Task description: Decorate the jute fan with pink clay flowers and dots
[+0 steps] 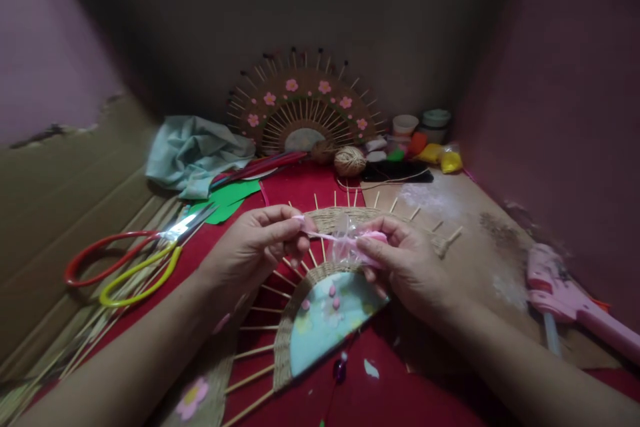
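Observation:
My left hand [260,237] is closed, pinching one end of a soft pink strand that looks like modelling clay [325,236]. The strand stretches across to my right hand [407,263], whose fingers are closed on a larger pink lump and the clear plastic wrap [345,250] around it. Below both hands lies a half-round woven fan with stick ribs and a light blue cloth centre [310,340]. Small pink pieces [334,297] rest on that cloth. At lower left, a pink flower [192,399] sits on the fan's woven outer band.
Scissors [170,237] lie open at left beside thin sticks. A pink glue gun [555,287] is at right on brown board [465,273]. Behind stand a finished-looking flowered fan [313,90], a twine ball [349,161], blue cloth [195,153], coloured packets [450,159] and small tubs [435,121].

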Motion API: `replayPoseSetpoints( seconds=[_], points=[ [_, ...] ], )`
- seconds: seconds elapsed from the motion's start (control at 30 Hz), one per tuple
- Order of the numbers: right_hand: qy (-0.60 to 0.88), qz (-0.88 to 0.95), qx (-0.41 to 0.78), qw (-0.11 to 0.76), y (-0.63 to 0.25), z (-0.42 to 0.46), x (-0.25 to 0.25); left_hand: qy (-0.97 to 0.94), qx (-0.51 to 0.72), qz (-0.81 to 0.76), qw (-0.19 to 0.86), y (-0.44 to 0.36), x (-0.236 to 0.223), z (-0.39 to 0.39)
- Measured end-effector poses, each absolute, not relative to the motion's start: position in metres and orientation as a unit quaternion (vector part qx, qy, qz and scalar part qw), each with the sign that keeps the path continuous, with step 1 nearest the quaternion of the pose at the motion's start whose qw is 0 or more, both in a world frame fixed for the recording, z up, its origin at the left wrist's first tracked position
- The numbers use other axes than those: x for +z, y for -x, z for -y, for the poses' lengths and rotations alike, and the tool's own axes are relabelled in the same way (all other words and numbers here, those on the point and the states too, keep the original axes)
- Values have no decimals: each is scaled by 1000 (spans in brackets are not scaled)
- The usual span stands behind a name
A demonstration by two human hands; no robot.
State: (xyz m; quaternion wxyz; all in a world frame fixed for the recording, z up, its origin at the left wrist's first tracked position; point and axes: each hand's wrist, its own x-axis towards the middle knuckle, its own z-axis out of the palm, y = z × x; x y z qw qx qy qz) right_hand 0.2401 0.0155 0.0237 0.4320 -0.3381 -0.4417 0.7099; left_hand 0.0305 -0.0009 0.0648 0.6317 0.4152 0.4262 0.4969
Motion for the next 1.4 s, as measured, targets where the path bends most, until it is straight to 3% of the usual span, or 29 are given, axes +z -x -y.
replayPoseSetpoints(
  seconds=[0.5,0.67,0.83,1.07,1.2,1.4],
  points=[
    [322,399,738,438,-243,-24,25,-340,570,-401,632,-32,75,-4],
    [253,382,781,424,-245,-24,26,-378,534,-394,646,-33,71,2],
    [197,402,821,354,-242,-15,29,-430,463,-435,642,-41,64,10],
    [200,406,835,313,-235,-8,26,-533,391,-529,532,-50,61,23],
    [211,407,821,341,-240,-13,28,-501,473,-521,504,-44,61,15],
    [193,385,820,376,-247,-17,32,-400,530,-450,597,-35,57,-3]
  ],
)
